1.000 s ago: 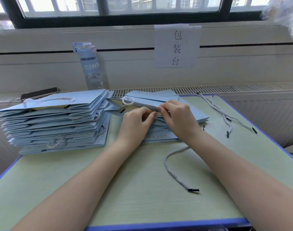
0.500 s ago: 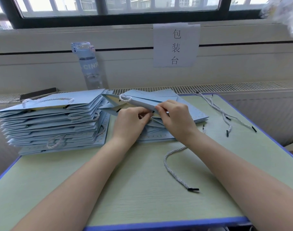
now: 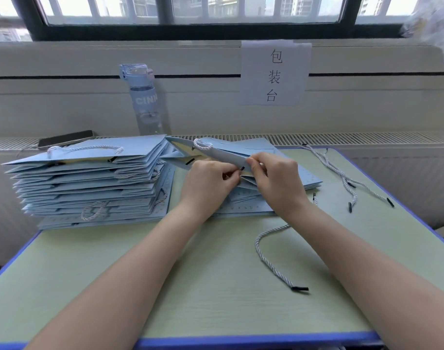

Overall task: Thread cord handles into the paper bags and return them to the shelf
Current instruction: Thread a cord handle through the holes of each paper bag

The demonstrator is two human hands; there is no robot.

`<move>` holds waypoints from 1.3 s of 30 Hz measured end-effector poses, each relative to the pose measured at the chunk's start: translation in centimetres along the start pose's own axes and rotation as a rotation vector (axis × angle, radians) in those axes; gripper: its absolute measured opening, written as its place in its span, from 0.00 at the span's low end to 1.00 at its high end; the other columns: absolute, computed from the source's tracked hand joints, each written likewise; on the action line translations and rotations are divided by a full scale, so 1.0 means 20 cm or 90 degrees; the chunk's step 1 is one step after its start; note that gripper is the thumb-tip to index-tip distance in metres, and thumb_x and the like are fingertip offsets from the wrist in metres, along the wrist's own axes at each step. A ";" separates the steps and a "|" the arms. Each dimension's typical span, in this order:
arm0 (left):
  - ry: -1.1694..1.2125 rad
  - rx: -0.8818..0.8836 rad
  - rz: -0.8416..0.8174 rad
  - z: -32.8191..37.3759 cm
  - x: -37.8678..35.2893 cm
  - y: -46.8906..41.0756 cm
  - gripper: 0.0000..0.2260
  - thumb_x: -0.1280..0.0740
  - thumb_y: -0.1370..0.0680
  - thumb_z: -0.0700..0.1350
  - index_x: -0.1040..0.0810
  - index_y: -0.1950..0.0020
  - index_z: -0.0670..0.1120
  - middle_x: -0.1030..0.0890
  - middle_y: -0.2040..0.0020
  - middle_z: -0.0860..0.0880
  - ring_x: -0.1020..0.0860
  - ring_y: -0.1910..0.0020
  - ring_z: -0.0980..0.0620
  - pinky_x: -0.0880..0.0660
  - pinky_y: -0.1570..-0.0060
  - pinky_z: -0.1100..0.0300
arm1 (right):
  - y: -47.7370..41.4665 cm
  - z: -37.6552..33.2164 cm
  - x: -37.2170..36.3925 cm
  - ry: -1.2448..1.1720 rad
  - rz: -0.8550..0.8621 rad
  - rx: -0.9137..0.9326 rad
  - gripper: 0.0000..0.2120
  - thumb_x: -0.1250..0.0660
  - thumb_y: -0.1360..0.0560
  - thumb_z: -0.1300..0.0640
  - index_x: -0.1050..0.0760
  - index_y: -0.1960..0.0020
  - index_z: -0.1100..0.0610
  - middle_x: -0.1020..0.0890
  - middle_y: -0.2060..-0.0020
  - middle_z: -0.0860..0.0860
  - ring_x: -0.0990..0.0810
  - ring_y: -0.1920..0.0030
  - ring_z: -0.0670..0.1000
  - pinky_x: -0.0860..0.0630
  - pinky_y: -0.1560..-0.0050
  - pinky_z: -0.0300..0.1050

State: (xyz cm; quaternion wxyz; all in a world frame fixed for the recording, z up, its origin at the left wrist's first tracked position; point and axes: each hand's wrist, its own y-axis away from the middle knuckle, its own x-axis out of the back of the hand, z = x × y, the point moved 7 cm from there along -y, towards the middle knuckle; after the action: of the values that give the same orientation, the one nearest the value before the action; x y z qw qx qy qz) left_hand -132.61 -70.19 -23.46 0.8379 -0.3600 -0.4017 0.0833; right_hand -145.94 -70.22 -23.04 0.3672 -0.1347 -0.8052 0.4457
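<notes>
Here, left hand [image 3: 207, 184] pinches the paper bag [image 3: 222, 155] at its rim; right hand [image 3: 276, 181] likewise, fingers curled; cord [image 3: 266, 258] on table [image 3: 190, 286].

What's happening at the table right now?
A person is threading a cord handle into a light blue paper bag. The left hand and right hand pinch its top edge, where a black cord tip shows between the fingers. A loose cord trails across the table. A stack of bags with handles lies to the left, spare cords to the right.

Green table [image 3: 165, 286] bears bag stacks [image 3: 89, 183] and loose cords [image 3: 271, 258].
</notes>
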 end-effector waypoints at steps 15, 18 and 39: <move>0.125 0.166 -0.100 -0.06 -0.02 0.02 0.05 0.30 0.26 0.44 0.14 0.57 0.47 0.16 0.62 0.53 0.22 0.64 0.62 0.26 0.60 0.66 | 0.00 0.04 0.01 0.025 -0.042 0.031 0.07 0.36 0.25 0.61 0.21 0.57 0.62 0.21 0.71 0.51 0.33 0.69 0.41 0.36 0.65 0.32; 0.098 0.095 -0.022 -0.06 0.00 0.01 0.04 0.29 0.28 0.42 0.15 0.55 0.47 0.18 0.64 0.56 0.24 0.67 0.62 0.23 0.58 0.59 | 0.00 0.03 -0.02 -0.001 -0.080 0.012 0.07 0.39 0.23 0.60 0.24 0.53 0.62 0.19 0.67 0.53 0.26 0.70 0.50 0.27 0.67 0.45; -0.129 -0.183 0.169 -0.03 0.12 0.01 0.12 0.36 0.25 0.51 0.15 0.56 0.48 0.16 0.60 0.54 0.33 0.56 0.52 0.34 0.55 0.56 | 0.00 0.14 -0.02 -0.150 -0.368 -0.170 0.05 0.36 0.23 0.56 0.21 0.53 0.52 0.18 0.59 0.55 0.24 0.60 0.50 0.32 0.62 0.37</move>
State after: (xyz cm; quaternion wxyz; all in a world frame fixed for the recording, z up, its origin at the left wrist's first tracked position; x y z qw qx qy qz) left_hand -130.55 -69.41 -22.36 0.7151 -0.5152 -0.4406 0.1706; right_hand -147.66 -72.23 -24.10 0.3620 0.1043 -0.8983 0.2262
